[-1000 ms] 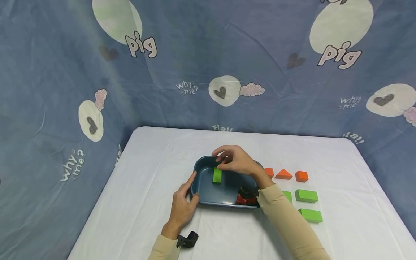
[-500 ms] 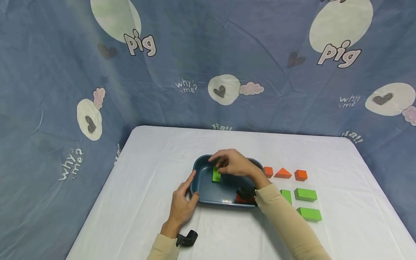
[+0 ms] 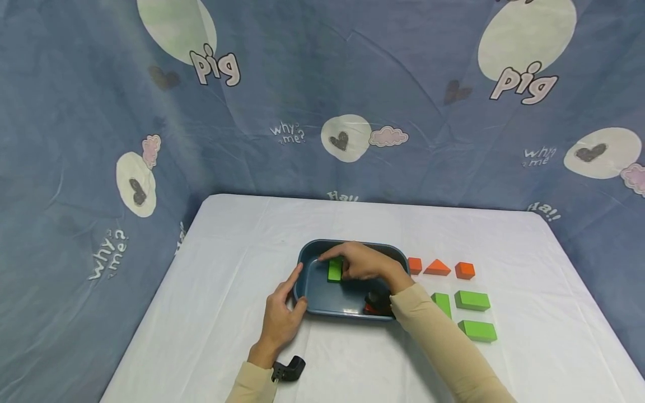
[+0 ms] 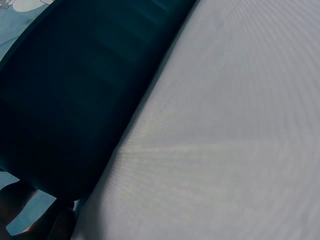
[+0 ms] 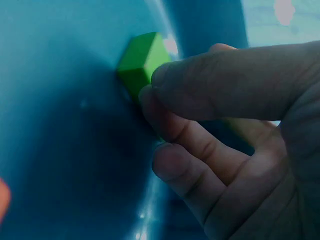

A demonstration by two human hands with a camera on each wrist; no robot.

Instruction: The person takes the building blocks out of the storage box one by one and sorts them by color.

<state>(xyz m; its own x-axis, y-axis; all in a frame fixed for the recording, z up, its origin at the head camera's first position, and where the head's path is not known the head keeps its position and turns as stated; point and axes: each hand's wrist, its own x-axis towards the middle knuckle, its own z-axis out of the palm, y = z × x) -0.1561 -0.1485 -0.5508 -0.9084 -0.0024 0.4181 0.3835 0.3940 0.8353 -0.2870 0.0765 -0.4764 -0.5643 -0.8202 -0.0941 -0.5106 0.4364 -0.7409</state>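
In the head view my left hand (image 3: 281, 316) rests against the left end of a dark blue tray (image 3: 332, 314), its index finger and thumb spread along the rim. The left wrist view shows fingers (image 4: 55, 220) at a corner of this tray (image 4: 75, 110). My right hand (image 3: 364, 262) reaches inside, index finger stretched past the far end of a green rectangular block (image 3: 335, 271). In the right wrist view, thumb and fingertips meet at the edge of this green block (image 5: 136, 67); whether they pinch it I cannot tell.
Red blocks (image 3: 372, 309) sit in the tray's near right corner, partly behind the right wrist's black camera (image 3: 378, 299). Right of the tray lie an orange triangle (image 3: 437, 268), orange blocks (image 3: 465, 271) and green blocks (image 3: 472, 300) on the white cloth (image 3: 544, 324).
My right hand has come down and nearer, its fingertips from the green block's top to its right side. The block stays in place. My left hand keeps its position at the tray.
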